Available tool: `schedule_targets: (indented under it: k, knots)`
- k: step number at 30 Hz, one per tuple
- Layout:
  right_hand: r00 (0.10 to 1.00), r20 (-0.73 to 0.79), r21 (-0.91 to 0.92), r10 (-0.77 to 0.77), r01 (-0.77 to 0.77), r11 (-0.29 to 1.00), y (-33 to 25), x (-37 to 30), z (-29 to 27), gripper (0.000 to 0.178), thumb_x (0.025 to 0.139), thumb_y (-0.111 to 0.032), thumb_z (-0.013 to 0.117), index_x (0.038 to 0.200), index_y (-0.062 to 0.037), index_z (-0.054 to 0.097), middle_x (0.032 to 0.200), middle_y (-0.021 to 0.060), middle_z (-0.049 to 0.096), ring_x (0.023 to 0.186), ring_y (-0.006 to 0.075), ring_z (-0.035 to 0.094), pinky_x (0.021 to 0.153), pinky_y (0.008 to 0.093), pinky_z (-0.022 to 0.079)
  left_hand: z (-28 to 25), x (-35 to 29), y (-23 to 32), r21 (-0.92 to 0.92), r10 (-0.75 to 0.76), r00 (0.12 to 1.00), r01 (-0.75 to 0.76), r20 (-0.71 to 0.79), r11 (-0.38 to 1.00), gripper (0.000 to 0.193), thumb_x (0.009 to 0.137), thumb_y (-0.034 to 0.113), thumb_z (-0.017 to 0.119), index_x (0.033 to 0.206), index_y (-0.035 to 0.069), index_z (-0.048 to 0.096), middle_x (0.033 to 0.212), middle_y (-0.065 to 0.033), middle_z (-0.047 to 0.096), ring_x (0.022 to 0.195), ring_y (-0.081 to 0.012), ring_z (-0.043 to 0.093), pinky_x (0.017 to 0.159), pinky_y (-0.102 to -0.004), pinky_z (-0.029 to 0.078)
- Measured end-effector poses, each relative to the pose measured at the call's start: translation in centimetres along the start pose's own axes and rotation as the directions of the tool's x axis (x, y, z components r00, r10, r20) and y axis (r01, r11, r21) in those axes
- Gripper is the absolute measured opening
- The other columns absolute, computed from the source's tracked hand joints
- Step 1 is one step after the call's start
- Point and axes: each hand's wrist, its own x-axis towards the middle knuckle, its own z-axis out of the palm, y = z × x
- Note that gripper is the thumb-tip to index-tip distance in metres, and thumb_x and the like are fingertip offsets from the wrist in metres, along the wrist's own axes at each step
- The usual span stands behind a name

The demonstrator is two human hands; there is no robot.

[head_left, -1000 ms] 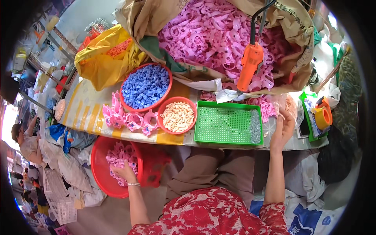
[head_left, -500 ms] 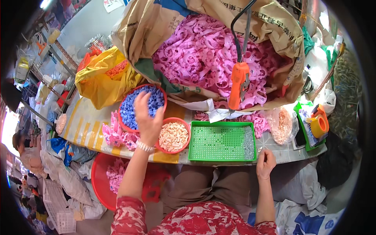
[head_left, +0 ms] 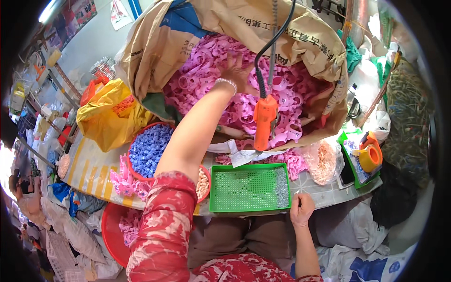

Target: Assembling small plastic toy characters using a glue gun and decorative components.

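Note:
My left hand (head_left: 238,74) reaches deep over the pink plastic parts (head_left: 199,61) inside a big brown paper sack. Its fingers are spread among them, and no part shows in its grip. My right hand (head_left: 301,210) is closed at the table's front edge, by the right corner of a green tray (head_left: 244,210). A small pale piece shows at its fingertips, too small to name. Small grey bits lie along the tray's right side. An orange electric screwdriver (head_left: 265,117) hangs upright on a cable, to the right of my left forearm.
On the left stand a red basket of blue pieces (head_left: 151,148) and a bowl of pale peach pieces (head_left: 202,184), partly hidden by my left arm. Further left sits a yellow bag (head_left: 110,117). At right are a clear bag (head_left: 324,162) and orange tape (head_left: 370,157).
My left hand has moved from over the blue pieces, forward and right, into the sack of pink parts. My right hand stays closed beside the tray. The whole view has shifted somewhat.

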Motion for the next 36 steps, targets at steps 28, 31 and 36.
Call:
schedule_targets:
  k: [28,31,36]
  knots:
    - [0.999,-0.041,-0.001,0.004,-0.004,1.0,0.3,0.1,-0.1,0.009,0.073,0.003,0.059,0.071,-0.0026,0.052,0.061,0.0113,0.049,0.054,0.028,0.048,0.049,0.0356,0.037,-0.9,-19.7,-2.4,-0.139,0.106,0.994,-0.103,0.017,0.985,0.08,0.07,0.012,0.059,0.142,0.016,0.023,0.14,-0.0239,0.025,0.128,-0.0463,0.022,0.106,-0.0469,0.023]
    - [0.999,-0.041,0.003,0.013,-0.012,1.0,0.2,0.1,-0.3,0.009,0.073,0.003,0.059,0.071,-0.003,0.052,0.061,0.0109,0.048,0.054,0.0278,0.048,0.049,0.0358,0.037,-1.6,-20.1,-1.5,-0.185,0.082,0.996,-0.088,-0.04,0.979,0.086,0.072,0.016,0.061,0.145,0.019,0.015,0.147,-0.0231,0.008,0.129,-0.0515,0.013,0.106,-0.0553,0.017]
    - [0.999,-0.02,-0.015,0.05,-0.051,0.999,0.1,0.2,-0.3,0.01,0.079,0.0,0.057,0.071,-0.0018,0.052,0.063,0.0117,0.048,0.054,0.026,0.048,0.051,0.0345,0.038,-4.6,-19.9,0.3,-0.209,-0.083,0.992,0.062,-0.095,0.976,0.083,0.078,0.025,0.063,0.144,0.018,0.014,0.148,-0.0199,0.005,0.131,-0.0478,0.014,0.101,-0.063,0.018]
